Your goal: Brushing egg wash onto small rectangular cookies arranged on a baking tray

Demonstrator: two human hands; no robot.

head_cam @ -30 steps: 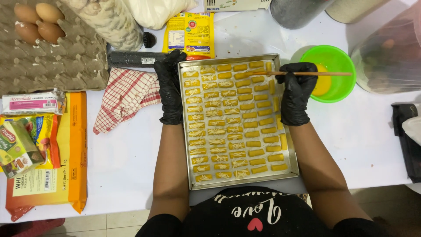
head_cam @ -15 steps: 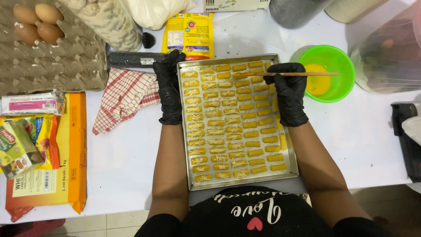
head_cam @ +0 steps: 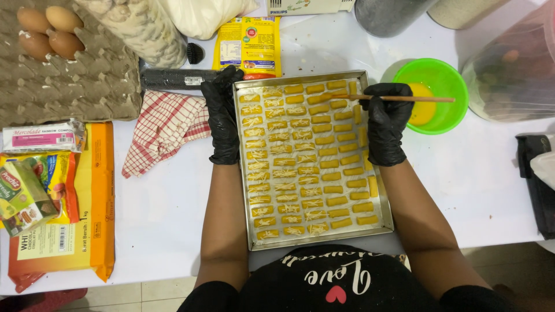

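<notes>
Right hand, black-gloved, fingers pinched around a thin wooden-handled brush; the handle lies level, its outer end over the lime-green plastic bowl of yellow egg wash, its tip on a dough piece in the upper rows. Left hand, also black-gloved, lies flat along the left rim of the rectangular metal baking tray, fingers together and extended, pressing the rim; it grips nothing. The tray sits in the middle of the white worktop, directly in front of the person, packed with rows of small yellow finger-shaped dough pieces; the left-hand columns carry grated shreds on top, the right-hand columns look bare and glossy. Judgement: the brushing goes best with a light, even stroke per piece, little wash on the bristles so nothing pools on the metal, and the left hand holding the tray steady. Surroundings: a red-and-white checked cloth lies crumpled just left of the tray; a grey cardboard egg tray with brown eggs occupies the far left corner; coloured food packets, one large and orange, lie along the left edge; a yellow pouch stands beyond the tray. Containers at the far edge are cropped. Pale floor tiles show below the worktop edge.
</notes>
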